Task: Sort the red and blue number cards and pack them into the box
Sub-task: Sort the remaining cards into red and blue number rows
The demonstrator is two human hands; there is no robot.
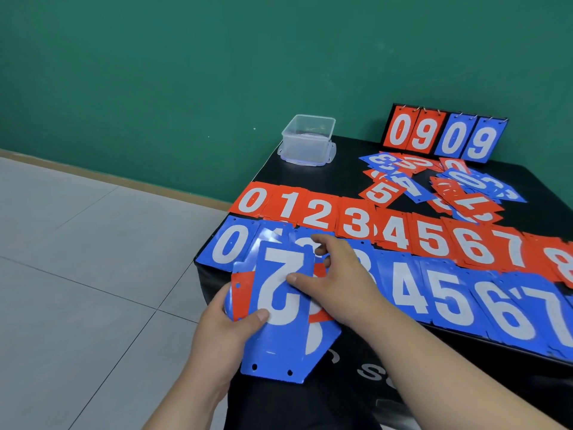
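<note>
Grey tiled floor (77,243) at far left, below a green wall (186,57). Left hand (223,330) next, fingers clenched around a fanned stack of blue and red plastic number cards (279,321), thumb pressed on the blue top card showing an upside-down white 2. Right hand (338,274) just beside, thumb on that same top card, index and middle fingers curled over its far edge, pinching it. Clear plastic box (308,141) upright near the far left corner of the black table (347,162), well apart from both hands. Row of red number cards (356,223) laid flat, 0 through 8, and a nearer row of blue number cards (440,301) from 0 onward, partly hidden by the hands. Loose heap of mixed red and blue cards (440,181) further back right. Upright flip scoreboard (445,135) behind it, reading 09 in red, 09 in blue.
</note>
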